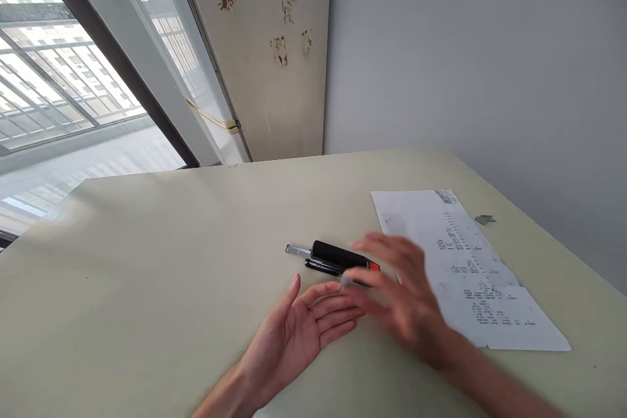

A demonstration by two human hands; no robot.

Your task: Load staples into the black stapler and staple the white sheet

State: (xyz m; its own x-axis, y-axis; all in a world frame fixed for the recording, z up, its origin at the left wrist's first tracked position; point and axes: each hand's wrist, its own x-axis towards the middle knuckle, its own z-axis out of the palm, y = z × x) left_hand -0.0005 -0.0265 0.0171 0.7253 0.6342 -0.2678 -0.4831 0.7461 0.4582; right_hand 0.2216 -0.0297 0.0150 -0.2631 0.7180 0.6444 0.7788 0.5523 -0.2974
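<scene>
My left hand (304, 333) lies palm up near the middle of the table, its fingers stretched out and the palm bare. Above its fingertips hovers my right hand (401, 300), blurred by motion. Its thumb and index finger come together around a small greyish bit (345, 280), too smeared to name; the other fingers are spread. Just beyond both hands is a black stapler (337, 253) with a red patch at its right end. A silver metal piece sticks out at its left end. My right fingers hide part of the stapler's right side.
A printed sheet of paper (416, 209) lies on the pale table (171, 274), right of my right hand. Beside it is a small grey scrap (484, 219). Past the table stand a grey wall (465, 59), a stained panel (274, 98) and a window (63, 72) at left.
</scene>
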